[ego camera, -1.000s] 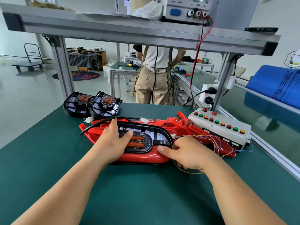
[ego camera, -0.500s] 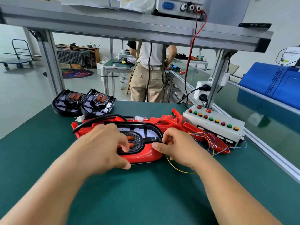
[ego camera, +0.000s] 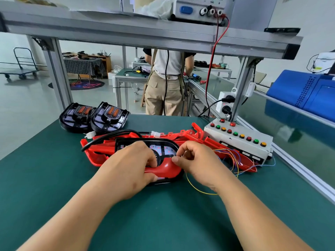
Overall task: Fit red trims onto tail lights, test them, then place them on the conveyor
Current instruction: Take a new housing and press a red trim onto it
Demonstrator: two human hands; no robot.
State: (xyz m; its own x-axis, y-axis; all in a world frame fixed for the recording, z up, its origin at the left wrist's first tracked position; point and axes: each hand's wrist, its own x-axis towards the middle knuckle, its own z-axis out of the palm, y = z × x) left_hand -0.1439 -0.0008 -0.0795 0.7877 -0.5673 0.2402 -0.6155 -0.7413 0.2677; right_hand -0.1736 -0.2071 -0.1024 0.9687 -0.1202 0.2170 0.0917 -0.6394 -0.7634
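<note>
At the centre of the green bench (ego camera: 163, 223), the tail light (ego camera: 163, 149) lies inside a red trim (ego camera: 167, 168), on top of a heap of spare trims (ego camera: 181, 135). The left hand (ego camera: 130, 171) grips the tail light, fingers curled over it. The right hand (ego camera: 197, 165) pinches the red trim at its right end. Step in hand: fitting, apparently not fully seated. The next move calls for even pressure along the rim, then connection to the test box (ego camera: 237, 140). Blue crate (ego camera: 308, 95) on the conveyor (ego camera: 282, 124): contents not visible.

Forearms enter from 7 and 5 o'clock; left hand (ego camera: 130, 171) curled, gripping the light (ego camera: 163, 150); right hand (ego camera: 197, 165), at its 3 o'clock, pinches its edge.
</note>
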